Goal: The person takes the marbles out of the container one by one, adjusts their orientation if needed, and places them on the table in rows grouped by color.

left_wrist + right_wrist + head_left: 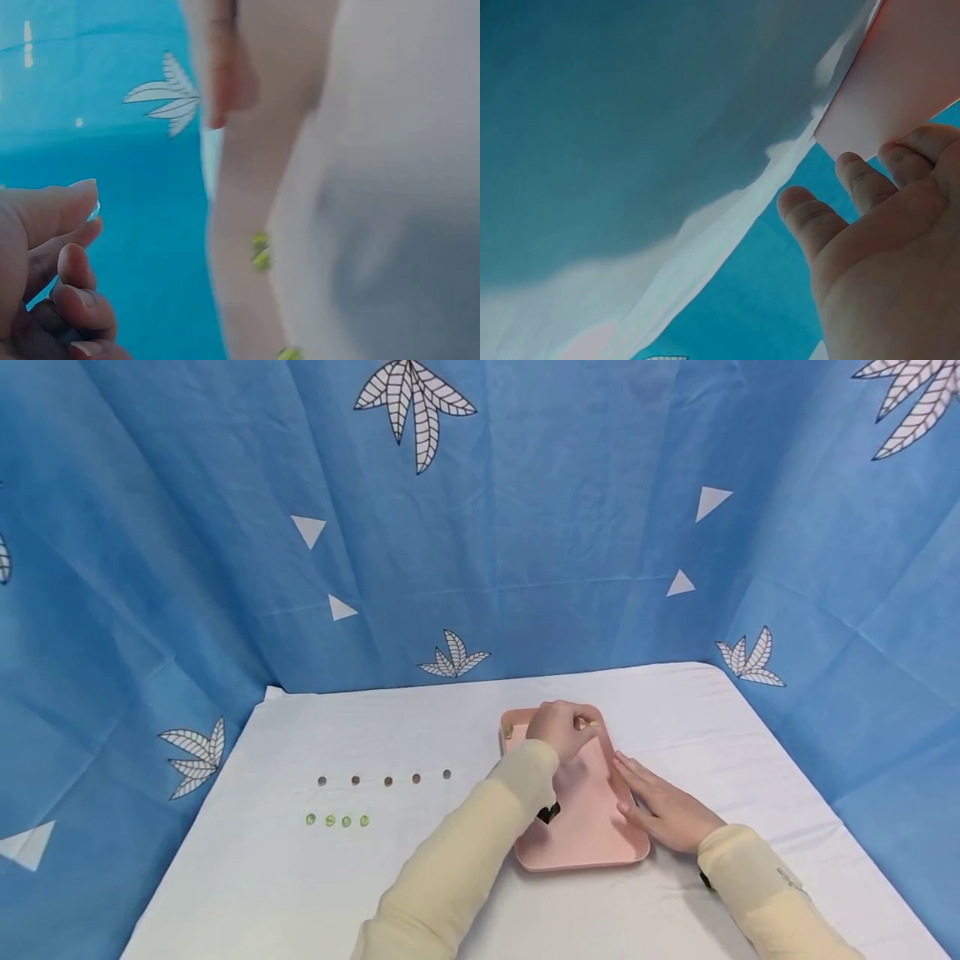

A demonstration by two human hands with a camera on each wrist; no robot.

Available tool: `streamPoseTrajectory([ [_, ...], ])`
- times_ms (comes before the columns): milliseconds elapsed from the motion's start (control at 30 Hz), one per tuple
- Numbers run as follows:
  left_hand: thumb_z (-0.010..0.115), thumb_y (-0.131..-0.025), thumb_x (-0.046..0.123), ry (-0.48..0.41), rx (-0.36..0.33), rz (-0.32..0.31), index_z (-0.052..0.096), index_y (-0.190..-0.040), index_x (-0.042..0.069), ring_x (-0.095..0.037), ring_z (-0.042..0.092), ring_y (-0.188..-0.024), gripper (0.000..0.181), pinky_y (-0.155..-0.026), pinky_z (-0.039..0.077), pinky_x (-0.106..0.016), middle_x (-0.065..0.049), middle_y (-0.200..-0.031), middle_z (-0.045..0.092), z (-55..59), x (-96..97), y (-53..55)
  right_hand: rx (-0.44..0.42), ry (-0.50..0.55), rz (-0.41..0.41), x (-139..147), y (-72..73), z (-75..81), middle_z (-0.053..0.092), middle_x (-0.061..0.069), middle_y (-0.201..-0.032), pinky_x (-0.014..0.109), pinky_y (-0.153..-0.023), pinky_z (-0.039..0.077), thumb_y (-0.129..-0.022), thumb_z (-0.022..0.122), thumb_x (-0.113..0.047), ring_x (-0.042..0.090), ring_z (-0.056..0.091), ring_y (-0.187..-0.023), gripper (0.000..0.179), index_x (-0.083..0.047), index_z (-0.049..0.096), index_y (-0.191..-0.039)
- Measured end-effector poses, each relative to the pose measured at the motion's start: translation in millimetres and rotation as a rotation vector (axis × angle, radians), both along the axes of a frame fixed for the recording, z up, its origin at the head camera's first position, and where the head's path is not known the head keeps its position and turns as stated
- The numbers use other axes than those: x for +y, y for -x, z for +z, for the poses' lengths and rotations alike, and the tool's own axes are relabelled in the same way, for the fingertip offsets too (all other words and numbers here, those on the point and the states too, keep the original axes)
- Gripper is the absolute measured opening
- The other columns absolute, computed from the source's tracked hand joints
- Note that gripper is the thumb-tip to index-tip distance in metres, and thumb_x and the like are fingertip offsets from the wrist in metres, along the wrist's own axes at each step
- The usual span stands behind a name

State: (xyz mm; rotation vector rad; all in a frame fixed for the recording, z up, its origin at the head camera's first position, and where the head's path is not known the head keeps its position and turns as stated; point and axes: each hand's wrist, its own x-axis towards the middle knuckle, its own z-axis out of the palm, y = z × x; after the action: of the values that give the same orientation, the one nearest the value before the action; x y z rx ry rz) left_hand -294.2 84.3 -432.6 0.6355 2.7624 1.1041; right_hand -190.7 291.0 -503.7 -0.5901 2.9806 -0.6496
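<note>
My left hand (558, 727) reaches over the far end of a pink tray (581, 857). In the left wrist view, its thumb and forefinger pinch a small glassy piece (94, 211), mostly covered by the fingertips; the other fingers curl loosely. Small yellow-green glassy pieces (260, 251) lie inside the tray along its wall, and one (508, 732) shows at the far left corner. Against the tray's right outer side rests my right hand (671, 814), fingers extended and holding nothing. The right wrist view shows those fingers (866, 187) beside the pink wall.
Left of the tray, a row of several small dark round pieces (387, 781) lies on the white tablecloth (247, 877). Nearer me is a row of several green glassy pieces (346, 821). A blue patterned curtain (525, 543) hangs behind and beside the table.
</note>
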Motion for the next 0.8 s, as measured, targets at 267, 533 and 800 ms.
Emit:
streamPoseTrajectory([
  [267, 0.071, -0.088, 0.035, -0.056, 0.089, 0.069, 0.075, -0.107, 0.023, -0.009, 0.045, -0.060, 0.023, -0.062, 0.037, -0.026, 0.007, -0.065, 0.052, 19.2, -37.2, -12.9, -0.017, 0.005, -0.011, -4, 0.8, -0.5, 0.019, 0.004, -0.159, 0.054, -0.109, 0.028, -0.098, 0.050, -0.045, 0.033, 0.025, -0.142, 0.069, -0.014, 0.023, -0.153],
  [533, 0.072, -0.087, 0.032, -0.130, 0.113, 0.083, 0.076, -0.104, 0.021, -0.011, 0.044, -0.057, 0.020, -0.057, 0.037, -0.024, 0.004, -0.063, 0.051, 22.0, -62.9, -22.6, -0.038, 0.012, -0.026, -3, -0.8, -2.4, 0.018, 0.003, -0.160, 0.056, -0.108, 0.028, -0.098, 0.050, -0.045, 0.033, 0.024, -0.142, 0.069, -0.015, 0.023, -0.154],
  [800, 0.074, -0.086, 0.032, -0.123, 0.128, 0.144, 0.076, -0.103, 0.022, -0.012, 0.047, -0.061, 0.021, -0.055, 0.039, -0.025, 0.004, -0.065, 0.051, 24.1, -90.0, -29.3, -0.030, -0.004, -0.019, -3, -1.1, -0.3, 0.018, 0.004, -0.159, 0.053, -0.110, 0.026, -0.098, 0.049, -0.047, 0.033, 0.024, -0.142, 0.069, -0.013, 0.024, -0.153],
])
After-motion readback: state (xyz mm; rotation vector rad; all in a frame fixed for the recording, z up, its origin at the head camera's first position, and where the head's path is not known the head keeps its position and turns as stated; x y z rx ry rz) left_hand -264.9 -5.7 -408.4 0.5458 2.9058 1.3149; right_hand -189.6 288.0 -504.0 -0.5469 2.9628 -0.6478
